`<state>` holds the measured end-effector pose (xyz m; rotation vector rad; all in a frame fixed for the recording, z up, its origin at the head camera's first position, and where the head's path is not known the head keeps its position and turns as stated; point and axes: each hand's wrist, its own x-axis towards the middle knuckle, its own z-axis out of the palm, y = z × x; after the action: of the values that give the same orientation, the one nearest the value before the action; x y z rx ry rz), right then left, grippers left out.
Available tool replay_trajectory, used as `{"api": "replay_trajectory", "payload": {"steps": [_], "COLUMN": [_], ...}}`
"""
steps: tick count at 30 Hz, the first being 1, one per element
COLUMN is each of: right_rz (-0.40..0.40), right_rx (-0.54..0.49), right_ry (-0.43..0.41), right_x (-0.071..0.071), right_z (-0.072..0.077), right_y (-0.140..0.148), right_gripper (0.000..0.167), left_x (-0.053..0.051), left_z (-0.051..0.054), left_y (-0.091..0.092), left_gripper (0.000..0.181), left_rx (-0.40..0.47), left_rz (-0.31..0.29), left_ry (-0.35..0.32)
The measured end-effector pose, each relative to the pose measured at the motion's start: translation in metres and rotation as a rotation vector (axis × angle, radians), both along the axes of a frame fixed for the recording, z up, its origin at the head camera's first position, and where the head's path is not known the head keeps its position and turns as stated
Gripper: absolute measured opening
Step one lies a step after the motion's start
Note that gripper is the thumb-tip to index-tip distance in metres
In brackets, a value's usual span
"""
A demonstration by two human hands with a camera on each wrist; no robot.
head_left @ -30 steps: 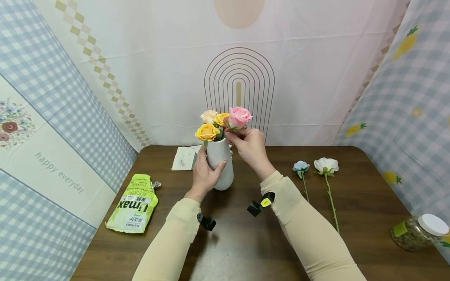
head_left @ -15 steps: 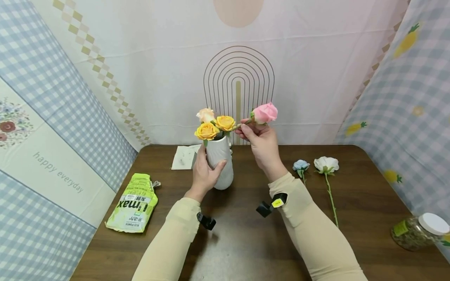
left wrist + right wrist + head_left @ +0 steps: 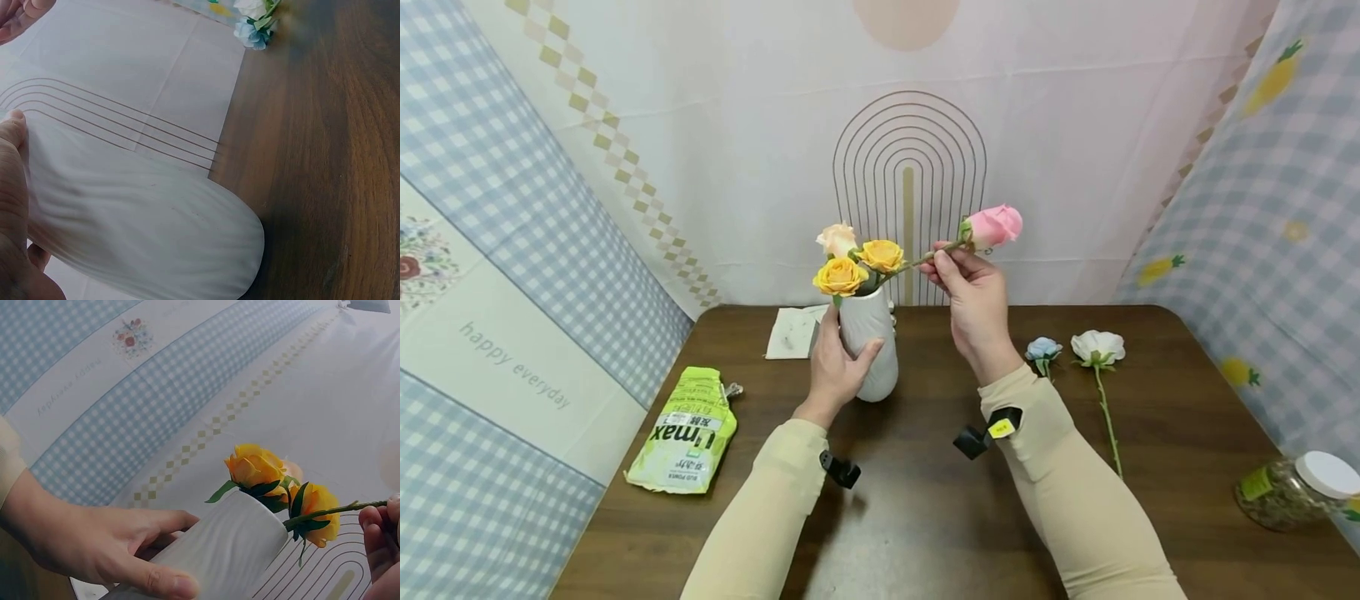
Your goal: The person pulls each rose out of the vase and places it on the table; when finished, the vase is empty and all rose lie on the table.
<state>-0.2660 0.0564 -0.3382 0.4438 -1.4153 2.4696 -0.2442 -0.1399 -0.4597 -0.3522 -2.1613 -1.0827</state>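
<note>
Pink rose [image 3: 995,227]: layered bud, thin green stem [image 3: 355,506], slanted
Vase [image 3: 867,321]: white, rippled cylinder, rounded base
Left hand [image 3: 837,367]: grips vase
Right hand [image 3: 979,308]: pinches stem

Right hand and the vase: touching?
Apart. Head view shows backdrop between the right hand and the vase; only the pink rose's stem, pinched in that hand, spans the gap.
</note>
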Motion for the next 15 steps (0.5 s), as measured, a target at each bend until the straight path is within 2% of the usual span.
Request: {"api": "replay_trajectory", "payload": {"steps": [4, 10, 15], "right_rz": [-0.002, 0.000, -0.019], "right_rx": [-0.076, -0.118, -0.242], "right_ry": [0.010, 0.032, 0.050], "right_x": [-0.002, -0.003, -0.007], "right_z": [0.002, 0.002, 0.005], "right_y": [0.004, 0.013, 0.030], "right_gripper": [0.024, 0.016, 0.021], "left_x": [0.000, 0.001, 0.001], "left_z": [0.000, 0.000, -0.001], "left_y": [0.000, -0.001, -0.002], "left_gripper": [0.085, 0.085, 0.085], "left_rx": [-0.001, 0.004, 0.006], "left_rz": [-0.006, -0.001, -0.004], "left_ry": [-0.006, 0.014, 0.005]}}
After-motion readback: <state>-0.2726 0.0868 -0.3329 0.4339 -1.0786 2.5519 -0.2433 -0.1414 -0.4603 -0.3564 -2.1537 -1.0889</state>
